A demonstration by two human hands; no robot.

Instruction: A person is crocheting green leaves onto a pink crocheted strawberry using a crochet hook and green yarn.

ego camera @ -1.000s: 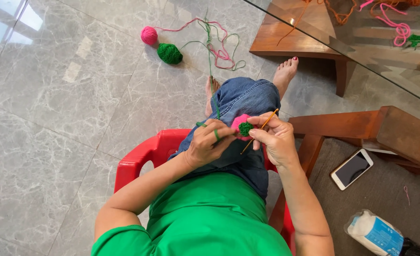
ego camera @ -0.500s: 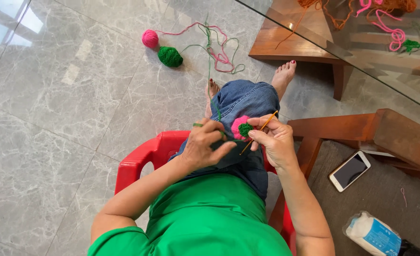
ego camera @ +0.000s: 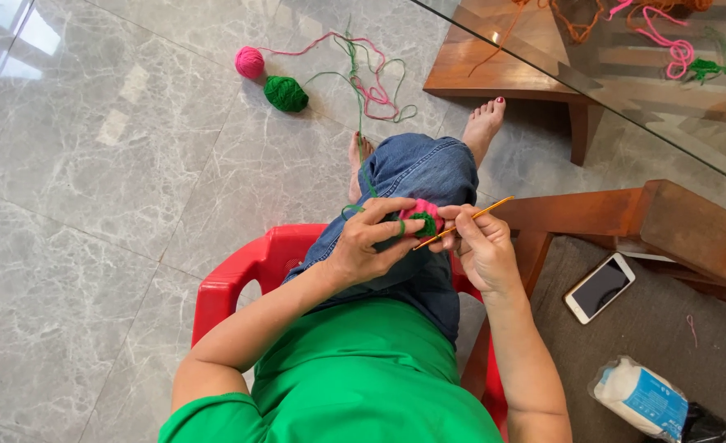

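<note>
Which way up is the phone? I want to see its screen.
Screen up: the phone lies flat on the grey cushion, its dark glass facing the camera.

A pink-and-green crochet piece (ego camera: 421,216) is worked with an orange-yellow hook (ego camera: 464,223) above blue denim and a green shirt (ego camera: 363,377). A red plastic chair (ego camera: 240,275) is set on grey veined marble floor (ego camera: 92,205), where a pink yarn ball (ego camera: 250,61) and a green yarn ball (ego camera: 286,93) lie. A white-edged phone (ego camera: 599,287) shows a dark screen; the packet (ego camera: 641,398) appears white and blue.
</note>
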